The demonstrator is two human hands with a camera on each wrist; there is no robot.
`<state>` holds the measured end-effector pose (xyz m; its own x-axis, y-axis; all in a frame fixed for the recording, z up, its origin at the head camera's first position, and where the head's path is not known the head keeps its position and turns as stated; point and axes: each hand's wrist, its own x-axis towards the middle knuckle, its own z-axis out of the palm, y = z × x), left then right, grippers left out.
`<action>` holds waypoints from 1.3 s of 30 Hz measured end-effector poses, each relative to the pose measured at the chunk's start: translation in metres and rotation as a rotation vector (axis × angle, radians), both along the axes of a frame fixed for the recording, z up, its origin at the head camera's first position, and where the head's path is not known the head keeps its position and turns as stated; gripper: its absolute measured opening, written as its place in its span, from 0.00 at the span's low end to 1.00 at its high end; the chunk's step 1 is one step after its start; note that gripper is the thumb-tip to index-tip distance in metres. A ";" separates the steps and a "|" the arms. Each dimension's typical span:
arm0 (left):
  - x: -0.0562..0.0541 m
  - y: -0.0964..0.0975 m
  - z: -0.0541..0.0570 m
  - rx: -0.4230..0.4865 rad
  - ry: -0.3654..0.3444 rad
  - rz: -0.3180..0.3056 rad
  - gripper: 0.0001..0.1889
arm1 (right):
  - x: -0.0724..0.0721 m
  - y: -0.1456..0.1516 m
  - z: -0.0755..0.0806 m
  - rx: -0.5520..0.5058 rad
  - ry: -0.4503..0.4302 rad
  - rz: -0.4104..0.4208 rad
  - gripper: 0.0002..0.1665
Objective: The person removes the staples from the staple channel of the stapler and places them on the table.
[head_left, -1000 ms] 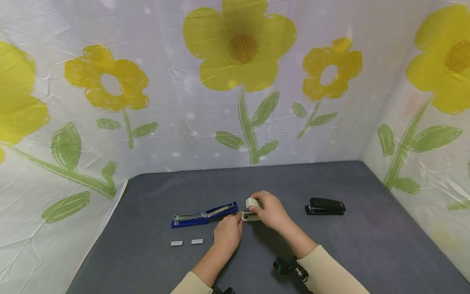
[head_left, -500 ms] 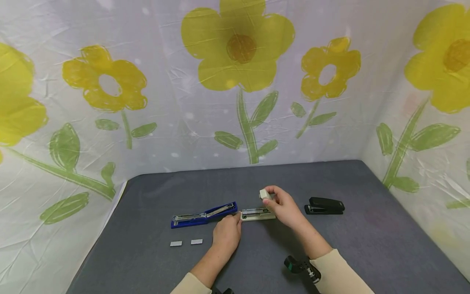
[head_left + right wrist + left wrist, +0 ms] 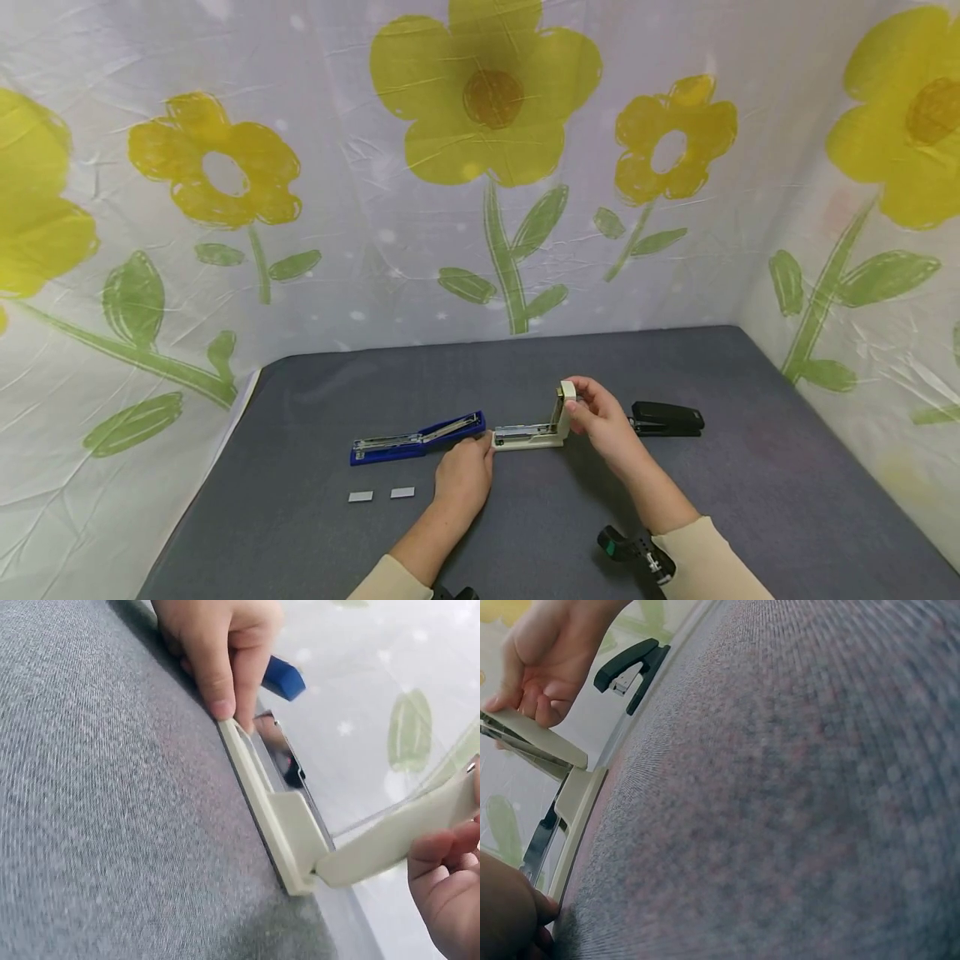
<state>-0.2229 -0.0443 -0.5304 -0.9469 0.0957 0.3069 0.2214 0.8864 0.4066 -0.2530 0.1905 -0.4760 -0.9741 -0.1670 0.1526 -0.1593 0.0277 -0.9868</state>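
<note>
My left hand (image 3: 463, 475) stays low, thumb (image 3: 214, 679) and forefinger (image 3: 252, 679) pinching at their tips. My right hand (image 3: 603, 423) is up higher, gripping between thumb (image 3: 508, 681) and bent fingers (image 3: 549, 711). My left forearm (image 3: 424, 540) and right forearm (image 3: 663, 498) slant inward.

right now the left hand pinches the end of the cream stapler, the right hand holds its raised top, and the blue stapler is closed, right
Not quite: the blue stapler is open, as the head view shows. The left hand pinches the end of the cream stapler and the right hand holds its raised top.
</note>
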 end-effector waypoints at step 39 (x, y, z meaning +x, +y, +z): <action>0.001 -0.002 0.001 -0.013 0.034 -0.012 0.09 | 0.022 0.036 0.013 1.087 0.389 -0.395 0.16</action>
